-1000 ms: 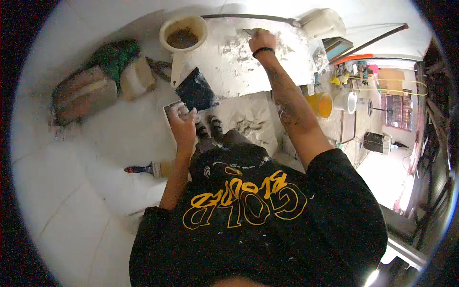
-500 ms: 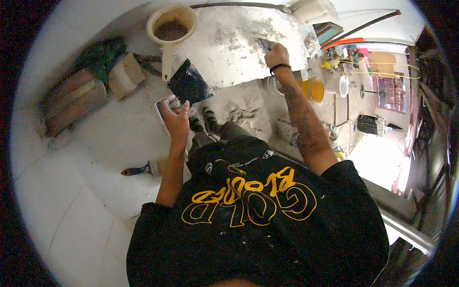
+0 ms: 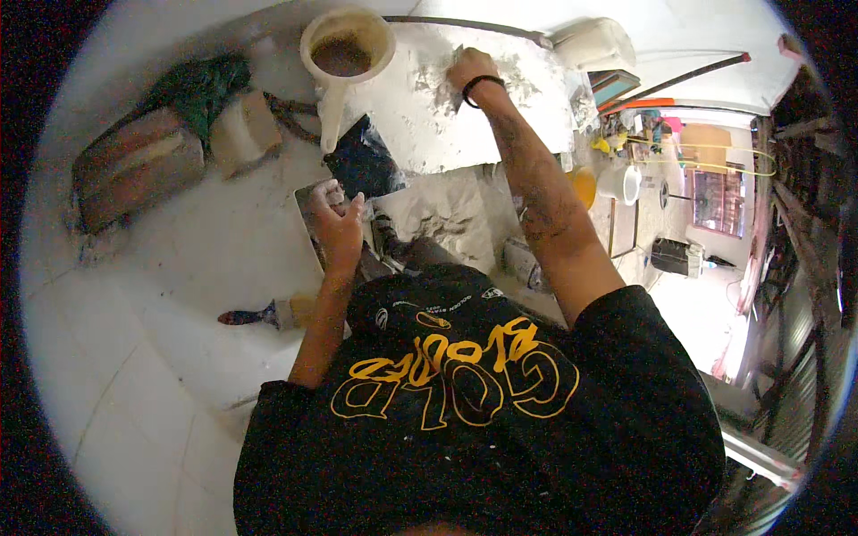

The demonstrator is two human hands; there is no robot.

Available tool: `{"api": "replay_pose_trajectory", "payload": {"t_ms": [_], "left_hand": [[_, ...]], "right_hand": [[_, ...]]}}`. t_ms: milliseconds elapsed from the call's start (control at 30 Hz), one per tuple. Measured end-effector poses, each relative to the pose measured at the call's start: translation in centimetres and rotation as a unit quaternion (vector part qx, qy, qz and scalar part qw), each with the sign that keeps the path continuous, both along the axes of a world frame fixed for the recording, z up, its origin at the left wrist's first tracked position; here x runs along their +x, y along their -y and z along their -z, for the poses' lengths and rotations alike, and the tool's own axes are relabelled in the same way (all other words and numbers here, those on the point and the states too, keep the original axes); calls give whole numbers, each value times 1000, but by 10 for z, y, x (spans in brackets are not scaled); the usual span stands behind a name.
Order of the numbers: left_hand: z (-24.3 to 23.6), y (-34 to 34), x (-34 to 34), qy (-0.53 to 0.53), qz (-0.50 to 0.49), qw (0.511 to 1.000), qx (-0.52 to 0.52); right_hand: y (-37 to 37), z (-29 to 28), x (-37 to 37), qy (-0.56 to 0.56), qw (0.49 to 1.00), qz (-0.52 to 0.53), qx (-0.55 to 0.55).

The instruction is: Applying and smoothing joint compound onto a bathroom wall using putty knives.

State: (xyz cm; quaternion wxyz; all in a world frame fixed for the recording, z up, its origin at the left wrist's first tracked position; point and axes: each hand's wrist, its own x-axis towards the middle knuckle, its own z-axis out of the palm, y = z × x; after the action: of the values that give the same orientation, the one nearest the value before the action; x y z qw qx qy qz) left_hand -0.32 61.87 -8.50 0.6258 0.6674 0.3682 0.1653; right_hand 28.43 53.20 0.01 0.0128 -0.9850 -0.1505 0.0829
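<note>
Nearest, a person is wearing a black T-shirt (image 3: 483, 464) with yellow lettering. To the left, a paintbrush (image 3: 255, 316) is lying on a pale surface (image 3: 201, 268). The left hand (image 3: 338, 221) is bending its fingers at the edge of a flat board (image 3: 308, 207); whether it is gripping, I cannot tell. Just beyond, a dark sheet (image 3: 362, 161) is lying by a white, grey-smeared panel (image 3: 420, 129). Over that panel the right hand (image 3: 471, 73), wearing a dark wristband (image 3: 483, 79), is curling closed, hiding anything it may be holding. A cream long-handled pot (image 3: 344, 27) is standing at the panel's left end. Farther right, a yellow bucket (image 3: 584, 188) and a white bucket (image 3: 615, 184) are standing near each other.
</note>
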Motion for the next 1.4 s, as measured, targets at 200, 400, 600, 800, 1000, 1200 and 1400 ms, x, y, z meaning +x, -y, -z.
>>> {"api": "replay_pose_trajectory", "payload": {"t_ms": [200,400,600,800,1000,1200,1400], "left_hand": [[1,3,6,-1,6,997,-77],[-8,-1,7,-111,34,968,222],[-35,-2,23,-259,24,911,320],[-56,0,39,-271,33,910,312],[-72,30,49,-333,54,919,205],[-46,55,84,-421,28,822,382],[-77,58,119,-488,168,795,317]], "right_hand": [[34,-23,34,14,1000,2,-24],[40,-18,-1,24,996,-74,-37],[111,-24,5,97,985,-104,101],[159,-21,42,111,955,-190,198],[191,-11,80,26,942,-157,296],[208,-62,97,-154,899,-135,388],[232,-35,133,-226,876,-139,402]]}}
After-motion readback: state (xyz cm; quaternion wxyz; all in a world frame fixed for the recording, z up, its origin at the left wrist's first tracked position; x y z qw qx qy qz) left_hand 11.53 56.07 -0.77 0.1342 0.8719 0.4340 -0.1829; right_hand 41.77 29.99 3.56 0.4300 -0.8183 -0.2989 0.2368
